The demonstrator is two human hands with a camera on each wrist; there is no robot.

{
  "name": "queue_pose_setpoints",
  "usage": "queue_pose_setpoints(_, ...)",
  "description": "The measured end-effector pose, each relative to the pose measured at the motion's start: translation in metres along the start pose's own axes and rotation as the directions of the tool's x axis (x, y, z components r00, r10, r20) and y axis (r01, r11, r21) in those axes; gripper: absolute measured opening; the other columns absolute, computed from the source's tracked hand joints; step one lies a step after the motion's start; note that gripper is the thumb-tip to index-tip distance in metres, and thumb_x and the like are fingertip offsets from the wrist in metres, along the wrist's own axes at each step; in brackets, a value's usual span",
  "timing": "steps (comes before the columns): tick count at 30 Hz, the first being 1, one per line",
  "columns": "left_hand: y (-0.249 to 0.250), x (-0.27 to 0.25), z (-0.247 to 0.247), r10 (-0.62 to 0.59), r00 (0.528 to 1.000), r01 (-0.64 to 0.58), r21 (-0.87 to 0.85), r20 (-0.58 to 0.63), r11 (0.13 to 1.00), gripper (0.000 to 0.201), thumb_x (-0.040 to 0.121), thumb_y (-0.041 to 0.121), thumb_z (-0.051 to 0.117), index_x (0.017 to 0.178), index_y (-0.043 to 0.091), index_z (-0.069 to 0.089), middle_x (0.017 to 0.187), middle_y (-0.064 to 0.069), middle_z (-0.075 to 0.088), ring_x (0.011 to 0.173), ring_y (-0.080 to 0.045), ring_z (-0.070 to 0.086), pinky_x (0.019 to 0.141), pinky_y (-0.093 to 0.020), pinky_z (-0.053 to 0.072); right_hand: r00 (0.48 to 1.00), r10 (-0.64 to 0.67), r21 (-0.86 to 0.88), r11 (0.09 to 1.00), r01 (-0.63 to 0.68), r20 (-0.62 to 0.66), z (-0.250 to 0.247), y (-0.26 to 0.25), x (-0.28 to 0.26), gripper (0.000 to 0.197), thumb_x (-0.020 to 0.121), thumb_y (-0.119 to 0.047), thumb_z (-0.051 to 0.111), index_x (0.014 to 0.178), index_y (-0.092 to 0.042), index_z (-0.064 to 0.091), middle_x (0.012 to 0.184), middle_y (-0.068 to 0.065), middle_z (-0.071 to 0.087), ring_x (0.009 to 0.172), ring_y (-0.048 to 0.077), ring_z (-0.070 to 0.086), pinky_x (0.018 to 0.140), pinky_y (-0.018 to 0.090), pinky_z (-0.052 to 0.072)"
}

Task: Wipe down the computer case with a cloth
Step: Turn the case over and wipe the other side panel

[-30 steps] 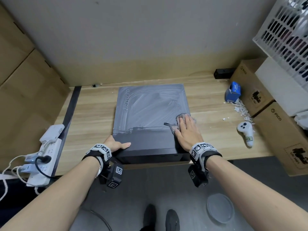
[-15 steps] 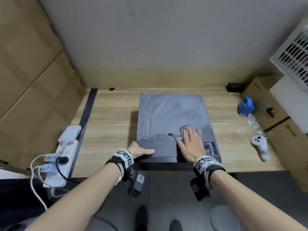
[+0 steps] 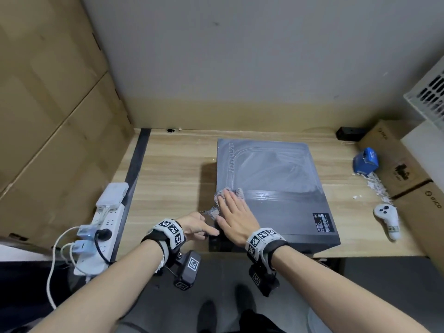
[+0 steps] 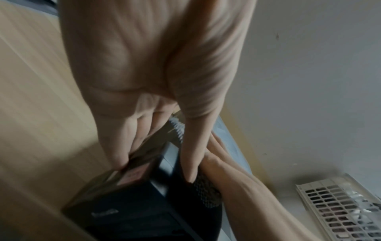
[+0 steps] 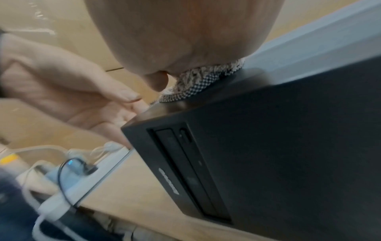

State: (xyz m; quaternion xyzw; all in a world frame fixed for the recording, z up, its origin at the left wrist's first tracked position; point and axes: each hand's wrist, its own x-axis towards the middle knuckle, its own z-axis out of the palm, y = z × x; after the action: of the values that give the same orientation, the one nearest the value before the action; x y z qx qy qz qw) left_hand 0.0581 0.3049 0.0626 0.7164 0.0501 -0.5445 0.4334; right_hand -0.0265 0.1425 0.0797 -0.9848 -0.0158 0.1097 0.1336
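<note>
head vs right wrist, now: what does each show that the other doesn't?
Only the head view: the dark grey computer case's dusty top with wipe streaks and the label sticker, the white handheld controller, the small blue box, the brown cardboard boxes.

Only the right wrist view: the case's black front panel with the optical drive tray.

Both: the right hand pressing flat on the grey mesh cloth at the case's near left corner, the left hand beside it, the white power strip, the wooden desk.
</note>
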Motion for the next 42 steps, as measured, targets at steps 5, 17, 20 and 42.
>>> queue_pose_setpoints(5,0.000,-0.003,-0.007,-0.073,0.994,0.058,0.166,0.085,0.984,0.035,0.071,0.016,0.084,0.088,0.017,0.052,0.101,-0.007,0.058,0.097,-0.016,0.057,0.072,-0.019,0.055,0.922,-0.386,-0.167,0.907,0.387,0.042,0.008,0.018,-0.013,0.063,0.104,-0.047,0.021,0.156,-0.012,0.019,0.166,0.008,0.004,0.153,0.020,-0.002,0.124,0.040,0.002)
queue_pose_setpoints(17,0.028,0.011,-0.006,0.020,0.979,-0.003,0.083,-0.201,0.997,0.048,0.078,0.021,0.081,0.111,0.015,0.048,0.105,0.000,0.058,0.096,-0.011,0.058,0.081,-0.022,0.053,0.962,-0.267,-0.247,0.930,0.272,0.055,-0.023,0.038,0.053,0.063,0.103,-0.043,0.030,0.156,-0.011,0.020,0.165,0.014,0.009,0.152,0.027,0.010,0.125,0.042,0.006)
queue_pose_setpoints(20,0.046,0.013,-0.004,0.034,0.965,-0.010,0.094,-0.258,0.996,0.050,0.073,0.030,0.084,0.110,0.011,0.056,0.095,0.000,0.063,0.091,-0.012,0.058,0.080,-0.027,0.051,0.984,-0.175,-0.250,0.953,0.174,0.018,-0.025,0.055,0.042,0.064,0.103,-0.042,0.028,0.157,-0.010,0.015,0.165,0.014,0.006,0.153,0.027,0.007,0.125,0.040,0.001)
queue_pose_setpoints(42,0.095,0.014,0.007,0.061,0.950,0.039,0.311,-0.306,0.950,0.054,0.077,0.038,0.080,0.112,0.003,0.058,0.109,-0.009,0.066,0.098,-0.022,0.063,0.068,-0.028,0.048,0.907,0.420,-0.014,0.908,-0.420,0.019,-0.028,0.147,-0.052,0.069,0.104,-0.048,0.018,0.157,-0.008,0.000,0.164,0.013,-0.014,0.152,0.025,-0.012,0.124,0.040,-0.003)
